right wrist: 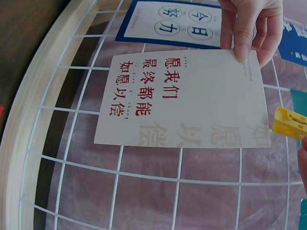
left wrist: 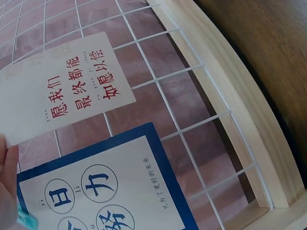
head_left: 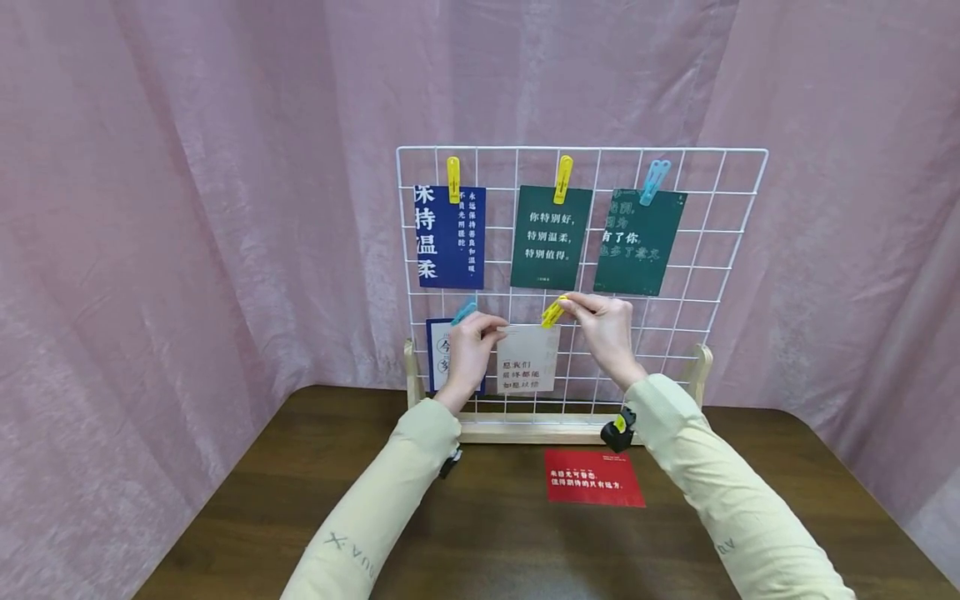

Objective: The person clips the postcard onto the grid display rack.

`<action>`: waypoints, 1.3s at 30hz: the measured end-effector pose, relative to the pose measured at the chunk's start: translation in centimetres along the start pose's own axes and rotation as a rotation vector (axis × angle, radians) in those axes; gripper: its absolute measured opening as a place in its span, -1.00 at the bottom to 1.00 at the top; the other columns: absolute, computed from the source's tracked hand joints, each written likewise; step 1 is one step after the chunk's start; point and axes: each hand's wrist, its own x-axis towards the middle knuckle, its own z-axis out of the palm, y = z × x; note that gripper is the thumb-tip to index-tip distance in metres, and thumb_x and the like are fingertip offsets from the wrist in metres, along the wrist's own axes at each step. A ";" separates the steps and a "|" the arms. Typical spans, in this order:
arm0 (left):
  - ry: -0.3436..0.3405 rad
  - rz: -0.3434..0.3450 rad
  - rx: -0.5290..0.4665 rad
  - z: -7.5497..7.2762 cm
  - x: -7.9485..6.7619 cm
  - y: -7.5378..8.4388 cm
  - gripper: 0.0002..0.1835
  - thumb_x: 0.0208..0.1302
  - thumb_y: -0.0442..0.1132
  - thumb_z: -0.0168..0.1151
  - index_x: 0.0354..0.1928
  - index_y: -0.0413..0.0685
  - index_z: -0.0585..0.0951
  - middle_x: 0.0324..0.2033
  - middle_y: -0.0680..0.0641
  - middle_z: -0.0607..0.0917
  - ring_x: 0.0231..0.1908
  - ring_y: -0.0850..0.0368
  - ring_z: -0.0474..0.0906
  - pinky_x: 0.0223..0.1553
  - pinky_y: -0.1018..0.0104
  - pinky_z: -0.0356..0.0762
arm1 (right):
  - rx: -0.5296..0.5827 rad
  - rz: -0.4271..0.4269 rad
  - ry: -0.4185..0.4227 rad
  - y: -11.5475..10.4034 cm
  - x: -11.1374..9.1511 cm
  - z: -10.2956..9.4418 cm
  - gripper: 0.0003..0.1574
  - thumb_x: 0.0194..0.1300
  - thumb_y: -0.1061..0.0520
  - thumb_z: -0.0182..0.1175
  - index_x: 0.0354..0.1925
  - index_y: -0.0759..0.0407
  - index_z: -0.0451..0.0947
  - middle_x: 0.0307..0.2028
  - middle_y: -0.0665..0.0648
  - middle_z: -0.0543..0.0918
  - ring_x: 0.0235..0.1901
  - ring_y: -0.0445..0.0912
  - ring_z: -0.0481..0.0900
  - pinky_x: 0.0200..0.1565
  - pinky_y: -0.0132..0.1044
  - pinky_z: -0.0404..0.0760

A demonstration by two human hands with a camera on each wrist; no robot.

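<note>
A white card with red characters lies against the white wire grid, in its lower middle. My left hand pinches this card at its top left corner between thumb and fingers. Just above the card's top right corner, my right hand pinches a yellow clip. In the right wrist view that yellow clip points at the card's top edge and looks apart from it. Left of the white card hangs a blue-bordered card, partly behind my left hand, under a blue clip.
Along the upper row hang a blue card and a green card under yellow clips, and another green card under a blue clip. A red card lies on the brown table before the wooden base.
</note>
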 end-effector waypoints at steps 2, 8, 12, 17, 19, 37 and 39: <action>0.004 -0.010 -0.005 0.3 0.1 0.2 -0.79 -0.32 -0.14 0.12 -0.51 0.36 0.44 -0.57 0.29 0.39 -0.56 0.41 0.26 -0.59 0.56 0.21 | -0.009 0.017 0.023 -0.3 -0.1 -0.2 -0.75 -0.25 0.04 0.08 -0.44 -0.19 0.45 -0.50 -0.18 0.47 -0.60 -0.33 0.41 -0.62 -0.54 0.35; 0.016 -0.049 0.021 0.7 0.3 0.6 -0.76 -0.35 -0.19 0.15 -0.54 0.36 0.43 -0.58 0.29 0.37 -0.57 0.42 0.25 -0.59 0.56 0.20 | -0.026 0.107 0.030 -0.5 -0.2 -0.5 -0.77 -0.23 0.02 0.05 -0.44 -0.20 0.44 -0.51 -0.17 0.47 -0.62 -0.32 0.41 -0.64 -0.52 0.35; 0.011 -0.060 0.070 1.0 0.4 0.4 -0.75 -0.36 -0.20 0.16 -0.54 0.35 0.43 -0.58 0.33 0.35 -0.56 0.45 0.25 -0.57 0.60 0.20 | -0.010 0.136 0.056 -0.6 -0.1 -0.2 -0.79 -0.24 0.03 0.06 -0.46 -0.16 0.45 -0.53 -0.10 0.49 -0.64 -0.30 0.42 -0.66 -0.51 0.36; -0.006 -0.073 0.106 1.1 0.8 1.4 -0.75 -0.37 -0.23 0.16 -0.54 0.31 0.44 -0.57 0.31 0.35 -0.55 0.45 0.25 -0.55 0.61 0.20 | -0.014 0.133 0.060 -1.0 0.1 0.3 -0.81 -0.27 0.04 0.09 -0.49 -0.11 0.48 -0.58 -0.04 0.50 -0.69 -0.27 0.42 -0.69 -0.52 0.35; -0.014 -0.094 0.111 1.0 1.0 2.1 -0.74 -0.38 -0.25 0.17 -0.55 0.30 0.44 -0.57 0.31 0.34 -0.55 0.46 0.25 -0.55 0.62 0.20 | 0.015 0.167 0.013 -1.9 0.4 0.1 -0.80 -0.25 0.10 0.09 -0.48 -0.01 0.49 -0.57 0.02 0.50 -0.70 -0.24 0.42 -0.68 -0.50 0.36; -0.159 -0.124 0.020 -5.0 2.6 10.2 -0.82 -0.34 -0.39 0.15 -0.53 -0.10 0.50 -0.55 0.06 0.38 -0.52 0.28 0.31 -0.56 0.55 0.28 | -0.117 0.234 -0.110 2.0 -1.6 2.5 -0.70 -0.23 -0.14 -0.02 -0.37 -0.27 0.36 -0.66 -0.14 0.45 -0.86 -0.26 0.32 -0.87 -0.49 0.27; -0.157 -0.119 0.053 -4.0 2.3 8.9 -0.81 -0.34 -0.36 0.15 -0.51 -0.04 0.50 -0.54 0.09 0.37 -0.52 0.29 0.31 -0.54 0.58 0.26 | -0.115 0.237 -0.132 2.8 -1.6 2.6 -0.68 -0.24 -0.15 -0.02 -0.35 -0.27 0.34 -0.67 -0.13 0.45 -0.86 -0.25 0.32 -0.88 -0.48 0.26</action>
